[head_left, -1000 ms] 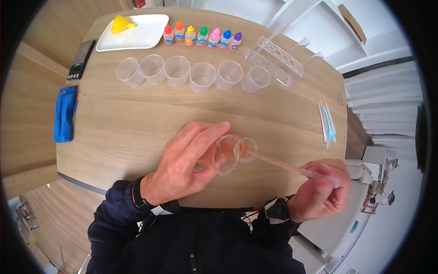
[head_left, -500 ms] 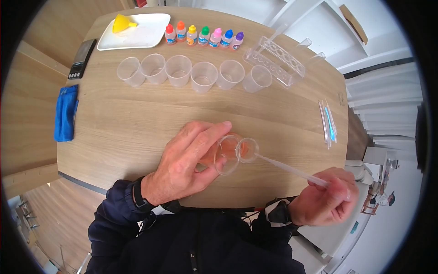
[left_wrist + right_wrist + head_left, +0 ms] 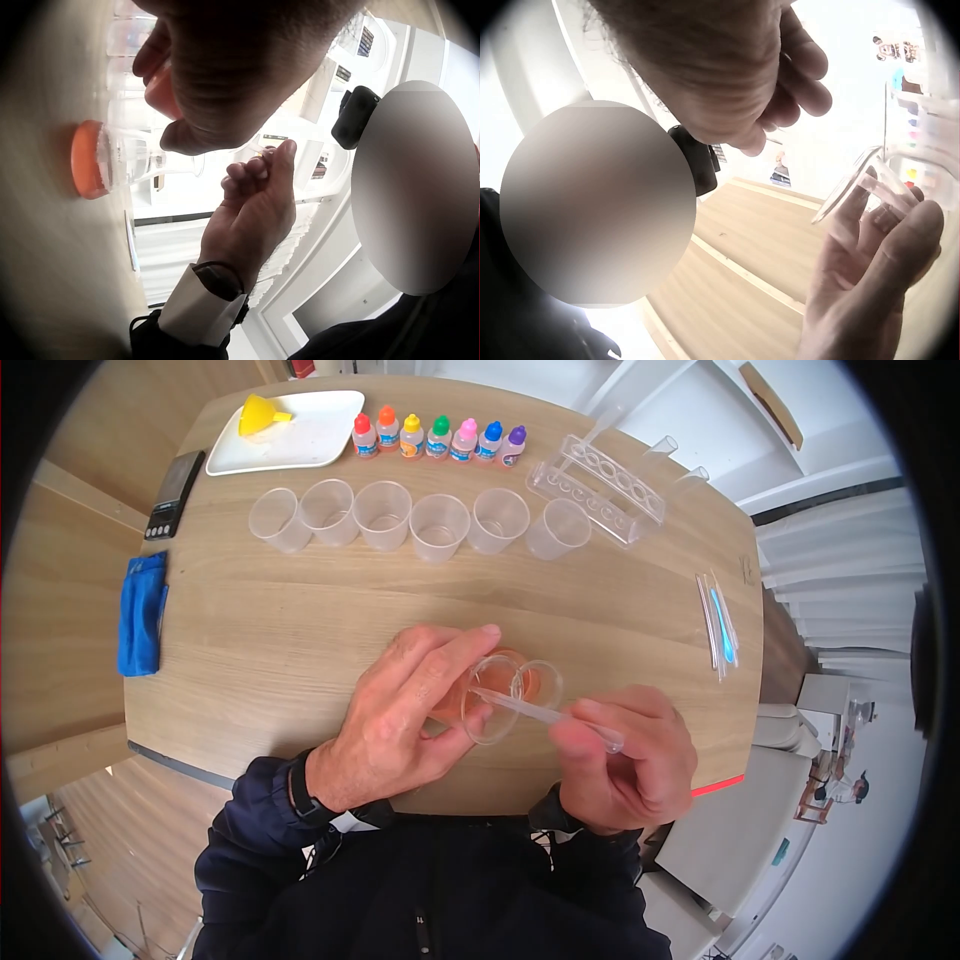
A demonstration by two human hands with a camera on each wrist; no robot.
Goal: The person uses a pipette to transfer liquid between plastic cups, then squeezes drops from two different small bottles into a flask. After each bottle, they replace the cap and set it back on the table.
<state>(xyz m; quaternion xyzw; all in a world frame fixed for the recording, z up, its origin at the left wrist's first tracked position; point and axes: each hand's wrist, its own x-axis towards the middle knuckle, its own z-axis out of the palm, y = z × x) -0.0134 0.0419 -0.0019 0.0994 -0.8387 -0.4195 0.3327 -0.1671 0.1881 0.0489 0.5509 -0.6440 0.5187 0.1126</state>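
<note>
In the head view my left hand [image 3: 400, 710] grips a clear wide-rimmed vessel [image 3: 475, 732] with orange liquid, fingers curled round its side. Right beside it is a conical flask [image 3: 91, 160], upright on the table in the left wrist view, orange liquid in its base. Its smaller round rim [image 3: 558, 678] overlaps the held vessel's rim from above. My right hand [image 3: 635, 760] pinches a translucent plastic dropper pipette [image 3: 540, 713] between thumb and fingers. The pipette slants to the left, its thin tip within the outline of the held vessel's mouth.
Several clear plastic cups [image 3: 440, 525] stand in a row, with small color-capped bottles [image 3: 438, 440] behind. Also around are a white tray [image 3: 320, 435] with a yellow funnel [image 3: 258, 416], a scale [image 3: 175, 490], blue cloth [image 3: 143, 610], test tube rack [image 3: 600, 485] and wrapped pipettes [image 3: 718, 625].
My right hand first drew the pipette back to the right from the conical flask's mouth. It has since moved left, bringing the tip over to the held vessel. The left hand has stayed put.
</note>
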